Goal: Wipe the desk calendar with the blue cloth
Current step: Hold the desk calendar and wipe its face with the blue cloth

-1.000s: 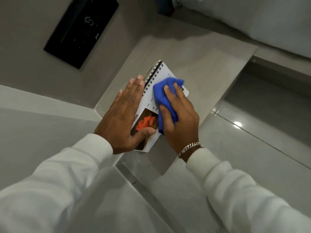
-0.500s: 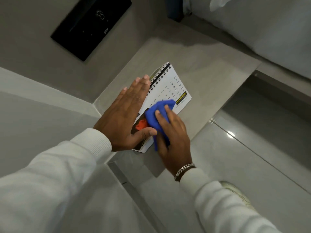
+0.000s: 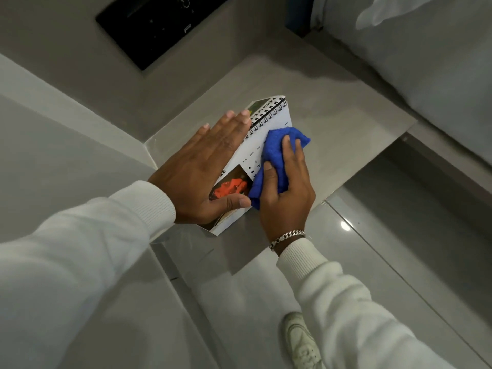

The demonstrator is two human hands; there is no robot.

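A grey tabletop [image 3: 332, 134] juts out from the wall. On that wall, far left, sits a black panel [image 3: 157, 25]. To the far right lies pale bedding [image 3: 426, 62]. Below, the glossy tiled floor [image 3: 399, 249] catches a light spot, and a whitish shoe [image 3: 300, 342] stands near.

My grey ledge [image 3: 332, 123] juts from the wall corner, and the spiral-bound desk calendar [image 3: 277, 121] lies flat on it, its near corner overhanging the ledge's front edge.
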